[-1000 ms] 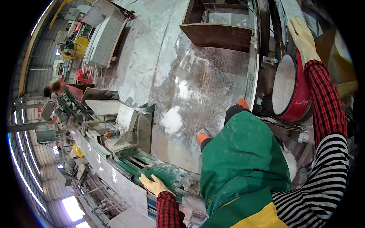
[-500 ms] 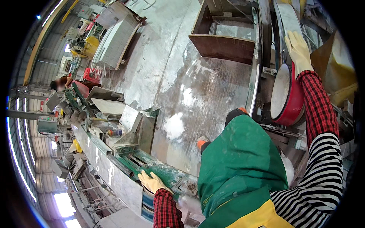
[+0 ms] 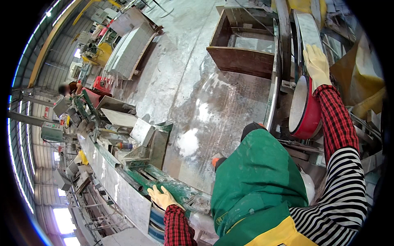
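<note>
Two gloved hands, left hand (image 3: 163,197) spread on green machine frame (image 3: 180,190), right hand (image 3: 317,64) flat against upright slab (image 3: 307,30)

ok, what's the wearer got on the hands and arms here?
Both hands wear pale yellow rubber gloves: left hand, right hand. Over each forearm sits a red-and-black checked sleeve cover. Above it, the right arm shows a black-and-white striped sleeve. A green apron with yellow trim covers the front.

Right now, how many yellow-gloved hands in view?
2. Left hand rests flat on the green machine frame at lower left; right hand lies on the long pale slab at upper right, above the red basin.
</note>
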`<act>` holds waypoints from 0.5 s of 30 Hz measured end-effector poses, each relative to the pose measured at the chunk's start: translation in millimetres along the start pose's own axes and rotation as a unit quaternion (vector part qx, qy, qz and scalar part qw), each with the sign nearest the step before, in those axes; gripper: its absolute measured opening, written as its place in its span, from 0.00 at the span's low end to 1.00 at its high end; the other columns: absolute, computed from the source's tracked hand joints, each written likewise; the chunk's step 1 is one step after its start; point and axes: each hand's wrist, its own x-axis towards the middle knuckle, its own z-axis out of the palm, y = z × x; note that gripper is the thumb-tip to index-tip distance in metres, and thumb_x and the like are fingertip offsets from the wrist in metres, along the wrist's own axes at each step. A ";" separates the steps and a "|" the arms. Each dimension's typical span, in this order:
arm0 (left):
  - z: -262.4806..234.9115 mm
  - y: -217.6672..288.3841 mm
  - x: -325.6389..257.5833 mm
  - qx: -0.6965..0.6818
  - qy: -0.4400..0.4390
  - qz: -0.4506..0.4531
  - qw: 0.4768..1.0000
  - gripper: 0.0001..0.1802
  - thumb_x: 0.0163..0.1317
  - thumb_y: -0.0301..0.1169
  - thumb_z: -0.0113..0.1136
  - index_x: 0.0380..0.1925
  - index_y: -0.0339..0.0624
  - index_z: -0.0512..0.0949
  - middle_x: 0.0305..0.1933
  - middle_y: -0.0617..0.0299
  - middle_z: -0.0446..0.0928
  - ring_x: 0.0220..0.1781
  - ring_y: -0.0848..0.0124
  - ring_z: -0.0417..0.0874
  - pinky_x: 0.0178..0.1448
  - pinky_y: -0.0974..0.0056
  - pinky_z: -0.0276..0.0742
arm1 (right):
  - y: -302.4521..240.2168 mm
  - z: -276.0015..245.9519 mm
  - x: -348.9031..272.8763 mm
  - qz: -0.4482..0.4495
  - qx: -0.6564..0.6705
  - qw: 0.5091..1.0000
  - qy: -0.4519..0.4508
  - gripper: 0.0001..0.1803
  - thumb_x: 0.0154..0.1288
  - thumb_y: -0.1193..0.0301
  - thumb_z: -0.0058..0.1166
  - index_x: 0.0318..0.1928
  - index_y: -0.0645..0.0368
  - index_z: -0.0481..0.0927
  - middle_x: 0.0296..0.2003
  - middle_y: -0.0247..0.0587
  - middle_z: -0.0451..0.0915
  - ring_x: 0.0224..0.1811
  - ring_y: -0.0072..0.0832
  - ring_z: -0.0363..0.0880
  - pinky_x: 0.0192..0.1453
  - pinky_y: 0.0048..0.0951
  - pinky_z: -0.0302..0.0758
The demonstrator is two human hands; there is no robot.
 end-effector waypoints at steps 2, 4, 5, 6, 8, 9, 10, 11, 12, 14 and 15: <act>3.7 -4.4 1.5 0.007 0.005 0.005 1.000 0.26 0.76 0.35 0.66 0.71 0.41 0.80 0.86 0.42 0.69 0.87 0.46 0.66 0.90 0.46 0.59 | -1.0 -1.1 -0.9 -0.002 0.000 1.000 0.003 0.15 0.82 0.61 0.58 0.57 0.58 0.84 0.45 0.44 0.82 0.50 0.44 0.84 0.56 0.45 0.81; 6.9 -7.9 3.0 0.012 0.006 0.007 1.000 0.27 0.75 0.36 0.67 0.71 0.41 0.80 0.85 0.42 0.69 0.87 0.46 0.66 0.90 0.46 0.59 | -2.2 -2.6 -1.3 -0.002 0.002 1.000 0.007 0.15 0.82 0.61 0.58 0.57 0.58 0.84 0.45 0.44 0.82 0.50 0.44 0.85 0.56 0.45 0.81; 7.8 -9.2 3.5 0.012 0.009 0.009 1.000 0.26 0.76 0.36 0.66 0.71 0.41 0.80 0.85 0.42 0.69 0.87 0.46 0.66 0.90 0.46 0.59 | -2.8 -3.5 -1.5 -0.005 0.001 1.000 0.009 0.15 0.82 0.61 0.58 0.57 0.58 0.84 0.45 0.45 0.82 0.50 0.44 0.84 0.56 0.45 0.81; 8.4 -10.1 3.7 0.009 0.010 0.011 1.000 0.26 0.76 0.36 0.66 0.71 0.41 0.80 0.86 0.43 0.69 0.87 0.46 0.66 0.90 0.47 0.58 | -3.5 -4.7 -2.4 -0.005 0.003 1.000 0.010 0.15 0.82 0.62 0.58 0.57 0.58 0.84 0.45 0.45 0.82 0.50 0.44 0.84 0.56 0.45 0.81; 8.4 -10.4 3.3 0.004 0.008 0.009 1.000 0.26 0.76 0.36 0.66 0.71 0.41 0.81 0.86 0.43 0.68 0.88 0.47 0.66 0.90 0.47 0.58 | -4.5 -7.1 -3.4 -0.010 0.010 1.000 0.012 0.15 0.81 0.62 0.59 0.57 0.59 0.84 0.45 0.45 0.82 0.50 0.45 0.84 0.56 0.46 0.81; 7.9 -9.7 2.9 0.001 0.005 0.006 1.000 0.26 0.76 0.36 0.66 0.71 0.41 0.81 0.86 0.43 0.68 0.88 0.47 0.65 0.91 0.47 0.58 | -4.6 -8.3 -3.6 -0.013 0.015 1.000 0.015 0.15 0.81 0.62 0.59 0.57 0.59 0.84 0.45 0.46 0.82 0.50 0.45 0.84 0.56 0.46 0.81; 7.2 -9.0 2.3 -0.007 0.004 0.004 1.000 0.26 0.76 0.36 0.66 0.71 0.41 0.81 0.86 0.44 0.68 0.88 0.48 0.65 0.91 0.47 0.57 | -5.1 -9.7 -4.0 -0.017 0.020 0.999 0.019 0.15 0.81 0.62 0.59 0.57 0.59 0.84 0.45 0.46 0.82 0.50 0.46 0.84 0.56 0.46 0.81; 5.9 -7.8 1.9 -0.002 0.000 0.000 1.000 0.25 0.77 0.36 0.66 0.71 0.41 0.81 0.87 0.44 0.67 0.88 0.48 0.65 0.91 0.47 0.57 | -5.5 -11.0 -4.3 -0.015 0.021 1.000 0.011 0.15 0.81 0.62 0.59 0.57 0.59 0.84 0.45 0.46 0.82 0.50 0.46 0.84 0.56 0.46 0.81; 4.8 -6.7 1.4 -0.002 -0.002 -0.002 1.000 0.25 0.77 0.36 0.66 0.71 0.42 0.81 0.87 0.44 0.67 0.88 0.48 0.65 0.91 0.48 0.57 | -5.9 -12.4 -4.9 -0.013 0.021 1.000 0.003 0.15 0.81 0.63 0.59 0.57 0.59 0.84 0.45 0.46 0.82 0.50 0.46 0.84 0.56 0.47 0.81; 2.7 -4.5 1.3 0.000 -0.007 -0.006 1.000 0.25 0.77 0.36 0.66 0.71 0.42 0.81 0.87 0.44 0.66 0.88 0.48 0.65 0.91 0.48 0.57 | -7.2 -15.1 -6.2 -0.008 0.022 1.000 -0.006 0.15 0.81 0.63 0.59 0.57 0.59 0.84 0.45 0.46 0.82 0.50 0.46 0.84 0.56 0.47 0.81; 2.0 -3.7 1.1 0.001 -0.009 -0.007 1.000 0.25 0.77 0.36 0.66 0.71 0.42 0.81 0.87 0.44 0.66 0.88 0.48 0.65 0.91 0.48 0.57 | -8.3 -16.0 -6.8 -0.006 0.021 1.000 -0.007 0.15 0.81 0.63 0.59 0.57 0.59 0.84 0.45 0.46 0.82 0.50 0.46 0.84 0.56 0.47 0.81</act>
